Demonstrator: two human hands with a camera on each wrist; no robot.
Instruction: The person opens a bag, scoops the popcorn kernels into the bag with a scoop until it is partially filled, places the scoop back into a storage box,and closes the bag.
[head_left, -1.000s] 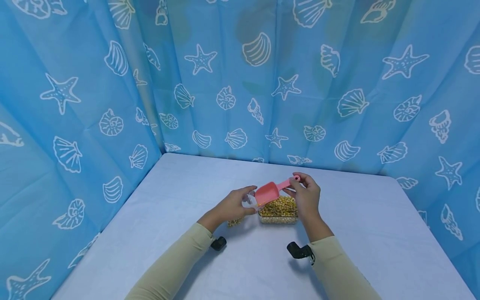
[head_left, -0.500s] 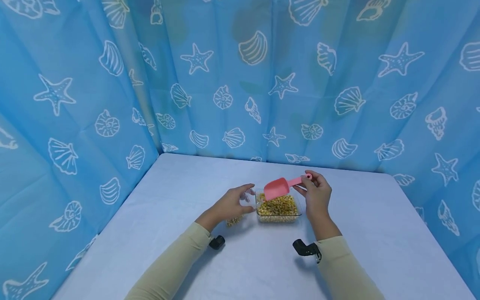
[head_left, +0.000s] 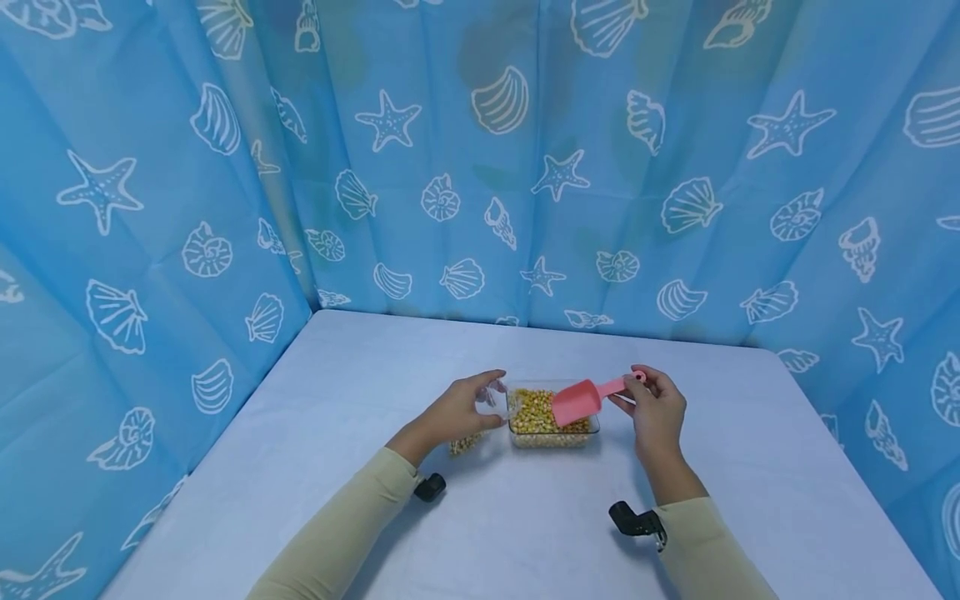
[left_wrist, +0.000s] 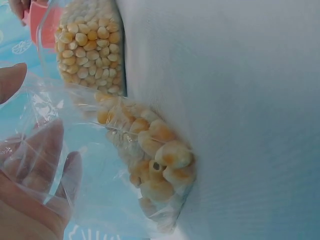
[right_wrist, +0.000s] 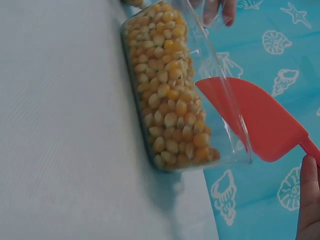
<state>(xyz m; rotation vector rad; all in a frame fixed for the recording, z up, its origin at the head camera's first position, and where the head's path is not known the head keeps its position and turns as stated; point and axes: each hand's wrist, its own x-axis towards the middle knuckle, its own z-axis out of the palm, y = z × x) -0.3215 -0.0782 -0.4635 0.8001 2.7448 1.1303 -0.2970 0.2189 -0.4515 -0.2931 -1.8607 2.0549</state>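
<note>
My left hand (head_left: 455,408) holds a clear plastic bag (left_wrist: 97,155) by its spread mouth, fingers and thumb apart and curved around the film. Corn kernels (left_wrist: 167,155) lie in the bag's lower corner. Just right of the bag stands a clear rectangular container (head_left: 553,439), with many corn kernels (head_left: 531,411) inside. Between thumb and fingers, my right hand (head_left: 657,408) pinches the handle end of a pink scoop (head_left: 577,404). The scoop's blade is tilted over the right part of the container, its front edge low over the kernels.
A white cloth covers the table (head_left: 525,533). Blue curtains (head_left: 450,125) with shell and starfish prints border it at the back and sides. Black wrist cameras (head_left: 636,521) jut from both sleeves.
My right hand has carried the pink scoop rightward from the bag's mouth, then down over the corn container. My left hand stays nearly in place with the bag.
</note>
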